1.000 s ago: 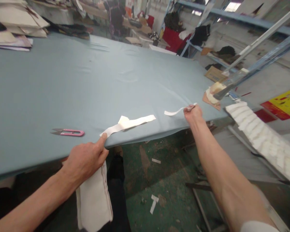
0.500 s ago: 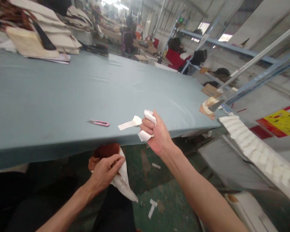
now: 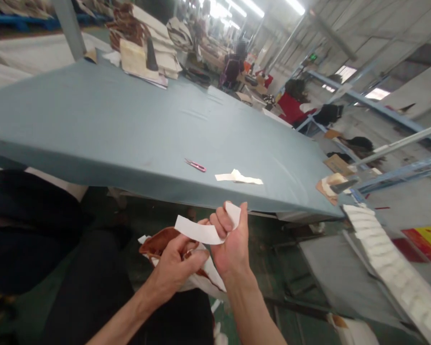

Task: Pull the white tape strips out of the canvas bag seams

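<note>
My left hand [image 3: 177, 263] is closed on a brown and white fabric piece [image 3: 161, 242] that lies over my lap. Beside it, my right hand [image 3: 232, 239] has its fingers curled round a white paper strip [image 3: 199, 231], whose free end reaches left above my left hand. Pink thread snips [image 3: 195, 165] lie near the front of the blue-covered table [image 3: 129, 129]. To their right rests a cream and white strip [image 3: 239, 177]. The fingertips of my left hand are partly hidden in the fabric.
Stacked fabric pieces [image 3: 158, 48] stand at the table's back left. A tape roll with a dark blade [image 3: 335, 186] sits at the right end, near a long row of white pieces [image 3: 388, 258]. Farther back is a person [image 3: 232, 69].
My right hand has moved from the table edge down beside my left hand, with white paper in it. A cream strip now shows whole on the table. The view has shifted left.
</note>
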Action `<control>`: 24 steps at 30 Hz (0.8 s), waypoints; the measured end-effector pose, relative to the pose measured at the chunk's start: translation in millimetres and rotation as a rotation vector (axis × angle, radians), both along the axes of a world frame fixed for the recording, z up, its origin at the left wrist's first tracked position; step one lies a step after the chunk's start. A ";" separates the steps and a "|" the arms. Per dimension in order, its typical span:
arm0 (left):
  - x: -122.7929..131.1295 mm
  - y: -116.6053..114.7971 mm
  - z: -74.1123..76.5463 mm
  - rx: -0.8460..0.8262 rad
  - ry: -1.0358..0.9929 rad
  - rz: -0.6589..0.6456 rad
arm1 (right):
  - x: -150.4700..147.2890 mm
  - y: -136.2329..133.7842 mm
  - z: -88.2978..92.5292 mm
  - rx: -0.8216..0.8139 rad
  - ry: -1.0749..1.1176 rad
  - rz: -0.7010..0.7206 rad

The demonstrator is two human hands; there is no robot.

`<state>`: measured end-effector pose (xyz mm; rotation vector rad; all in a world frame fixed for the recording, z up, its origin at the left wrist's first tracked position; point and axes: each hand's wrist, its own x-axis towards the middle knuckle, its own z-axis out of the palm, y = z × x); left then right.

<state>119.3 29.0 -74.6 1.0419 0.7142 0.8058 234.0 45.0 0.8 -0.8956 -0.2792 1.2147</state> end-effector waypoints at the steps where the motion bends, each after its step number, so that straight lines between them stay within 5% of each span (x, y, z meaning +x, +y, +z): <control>1: -8.5 -3.6 0.5 0.005 0.008 0.029 | -0.7 -6.3 -6.0 -0.002 -0.038 -0.008; 8: -36.2 -22.3 5.1 -0.029 0.143 0.315 | -18.0 -37.6 -45.0 -0.029 -0.244 0.050; 13: -62.5 -28.5 16.7 0.284 0.258 0.259 | 4.4 -50.3 -64.4 -0.113 -0.568 0.166; 18: -79.4 -33.8 19.0 0.418 0.360 0.125 | 13.9 -50.6 -47.9 -0.012 -1.076 0.340; 21: -80.4 -36.2 16.6 0.372 0.371 0.096 | -14.9 -53.6 -34.6 0.093 -1.040 0.540; 24: -83.0 -39.4 14.4 0.351 0.376 0.103 | -45.8 -56.7 -30.4 0.094 -0.941 0.550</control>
